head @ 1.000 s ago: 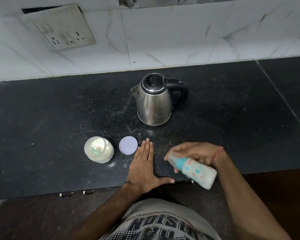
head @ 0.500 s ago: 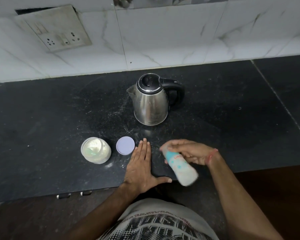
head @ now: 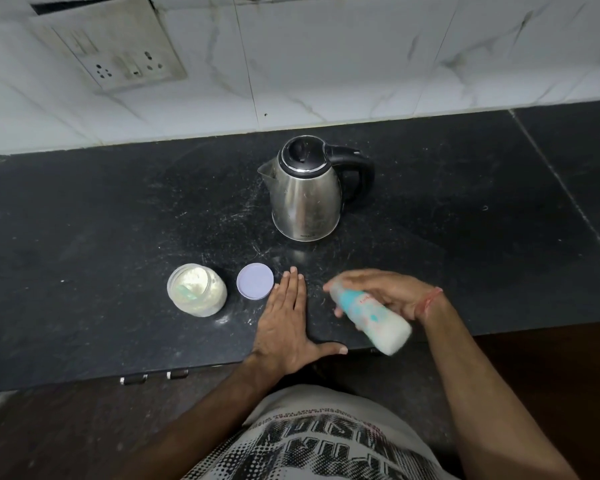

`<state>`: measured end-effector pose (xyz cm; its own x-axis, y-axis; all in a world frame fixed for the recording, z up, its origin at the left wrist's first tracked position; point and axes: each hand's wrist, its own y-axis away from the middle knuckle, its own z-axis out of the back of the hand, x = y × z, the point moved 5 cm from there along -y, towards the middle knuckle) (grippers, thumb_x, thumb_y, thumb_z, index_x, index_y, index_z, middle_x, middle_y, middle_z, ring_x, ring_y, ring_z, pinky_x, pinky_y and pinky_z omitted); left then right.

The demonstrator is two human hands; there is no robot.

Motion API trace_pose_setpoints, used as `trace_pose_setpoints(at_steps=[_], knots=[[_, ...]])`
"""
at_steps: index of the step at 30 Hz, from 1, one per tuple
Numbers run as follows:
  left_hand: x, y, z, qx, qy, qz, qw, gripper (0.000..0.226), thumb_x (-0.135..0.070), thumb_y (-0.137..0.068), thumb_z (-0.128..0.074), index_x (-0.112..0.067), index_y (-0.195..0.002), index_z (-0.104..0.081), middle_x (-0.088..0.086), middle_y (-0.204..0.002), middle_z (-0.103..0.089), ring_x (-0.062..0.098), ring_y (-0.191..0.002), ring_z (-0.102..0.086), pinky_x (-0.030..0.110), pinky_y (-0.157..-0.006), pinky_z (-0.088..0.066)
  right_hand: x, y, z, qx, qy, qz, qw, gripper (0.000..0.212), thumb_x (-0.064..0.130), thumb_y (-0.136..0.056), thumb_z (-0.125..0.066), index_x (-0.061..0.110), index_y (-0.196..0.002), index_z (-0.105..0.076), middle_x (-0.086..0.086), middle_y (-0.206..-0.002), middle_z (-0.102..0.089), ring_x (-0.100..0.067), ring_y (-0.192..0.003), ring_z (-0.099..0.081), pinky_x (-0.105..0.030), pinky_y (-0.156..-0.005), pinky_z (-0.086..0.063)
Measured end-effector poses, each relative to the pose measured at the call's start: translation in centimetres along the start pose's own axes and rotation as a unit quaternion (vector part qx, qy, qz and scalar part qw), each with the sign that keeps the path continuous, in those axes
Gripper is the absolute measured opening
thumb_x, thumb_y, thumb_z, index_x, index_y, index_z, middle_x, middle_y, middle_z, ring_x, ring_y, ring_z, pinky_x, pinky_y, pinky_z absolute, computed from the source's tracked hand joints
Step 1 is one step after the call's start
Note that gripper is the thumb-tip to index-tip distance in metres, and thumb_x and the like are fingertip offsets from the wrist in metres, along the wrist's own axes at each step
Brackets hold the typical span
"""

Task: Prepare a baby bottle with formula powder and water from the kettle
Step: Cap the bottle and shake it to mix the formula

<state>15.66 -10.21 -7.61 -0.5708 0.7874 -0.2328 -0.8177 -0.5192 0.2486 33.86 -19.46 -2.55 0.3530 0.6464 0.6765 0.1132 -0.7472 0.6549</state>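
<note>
My right hand (head: pixel 392 292) grips the top end of a baby bottle (head: pixel 371 318) with a blue and white print and milky liquid inside; the bottle is tilted, blurred, with its base pointing toward me over the counter's front edge. My left hand (head: pixel 284 323) rests flat on the black counter (head: pixel 101 237), fingers straight, thumb spread. An open jar of formula powder (head: pixel 197 289) with a scoop inside stands to the left, its lilac lid (head: pixel 255 281) lying beside my fingertips. The steel kettle (head: pixel 307 192) stands behind, lid down, black handle to the right.
A white marble-tiled wall (head: pixel 361 64) backs the counter, with a socket and switch plate (head: pixel 115 43) at the upper left. A seam in the counter (head: pixel 561 181) runs along the right. Drawer handles (head: pixel 155 376) show under the front edge.
The bottle in my right hand has swung back and forth, its base moving left and then right again, blurred by the motion. My left hand has stayed flat on the counter.
</note>
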Motion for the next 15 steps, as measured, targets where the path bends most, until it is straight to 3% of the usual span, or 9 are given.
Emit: trace_pose_setpoints(at_steps=[2, 5, 6, 8, 11, 15], knots=[[0.0, -0.1, -0.1, -0.001, 0.003, 0.001, 1.000, 0.172, -0.122, -0.064, -0.036, -0.003, -0.178, 0.011, 0.016, -0.185, 0.028, 0.026, -0.172, 0.028, 0.042, -0.141, 0.011, -0.2, -0.4, 0.8, -0.025, 0.005, 0.015, 1.000, 0.044, 0.043, -0.101, -0.078, 0.020, -0.138, -0.074, -0.023, -0.126, -0.078, -0.047, -0.120, -0.075, -0.038, -0.083, -0.057], [0.0, 0.0, -0.1, -0.007, 0.010, 0.000, 1.000, 0.172, -0.122, -0.063, -0.037, -0.003, -0.178, 0.010, 0.015, -0.185, 0.028, 0.026, -0.172, 0.028, 0.042, -0.141, 0.011, 0.2, 0.1, -0.9, 0.022, -0.006, 0.017, 1.000, 0.032, 0.024, -0.113, -0.058, 0.008, -0.138, -0.069, -0.023, -0.108, -0.080, -0.025, -0.085, -0.084, -0.028, -0.062, -0.063], [0.1, 0.0, -0.1, -0.008, 0.008, -0.001, 1.000, 0.172, -0.122, -0.063, -0.037, -0.002, -0.178, 0.009, 0.015, -0.185, 0.027, 0.026, -0.172, 0.028, 0.043, -0.142, 0.011, 0.1, -0.1, -0.8, 0.006, -0.042, 0.027, 0.999, 0.032, 0.023, -0.112, -0.057, 0.006, -0.137, -0.070, -0.023, -0.107, -0.079, -0.023, -0.082, -0.083, -0.029, -0.062, -0.065], [0.2, 0.0, -0.2, -0.007, 0.004, 0.002, 1.000, 0.172, -0.122, -0.063, -0.036, -0.002, -0.178, 0.009, 0.015, -0.185, 0.027, 0.026, -0.172, 0.028, 0.043, -0.142, 0.011, 0.3, -0.2, -0.4, -0.026, -0.089, 0.047, 0.995, 0.036, 0.027, -0.106, -0.065, 0.006, -0.134, -0.075, -0.024, -0.113, -0.077, -0.026, -0.089, -0.082, -0.034, -0.066, -0.067], [0.1, 0.0, 0.0, -0.010, 0.010, 0.000, 1.000, 0.171, -0.121, -0.064, -0.037, -0.003, -0.178, 0.010, 0.014, -0.185, 0.027, 0.025, -0.172, 0.028, 0.042, -0.141, 0.013, 0.0, -0.3, -1.1, 0.034, -0.021, 0.011, 0.999, 0.039, 0.026, -0.110, -0.063, 0.004, -0.141, -0.070, -0.031, -0.114, -0.074, -0.028, -0.091, -0.080, -0.035, -0.063, -0.067], [0.3, 0.1, -0.2, -0.006, 0.009, -0.001, 1.000, 0.171, -0.121, -0.064, -0.037, -0.003, -0.178, 0.010, 0.015, -0.185, 0.028, 0.025, -0.172, 0.028, 0.043, -0.142, 0.010, -0.1, 0.2, -0.5, 0.016, 0.004, -0.005, 1.000, 0.046, 0.036, -0.103, -0.070, 0.007, -0.138, -0.074, -0.029, -0.119, -0.072, -0.028, -0.094, -0.076, -0.034, -0.061, -0.065]])
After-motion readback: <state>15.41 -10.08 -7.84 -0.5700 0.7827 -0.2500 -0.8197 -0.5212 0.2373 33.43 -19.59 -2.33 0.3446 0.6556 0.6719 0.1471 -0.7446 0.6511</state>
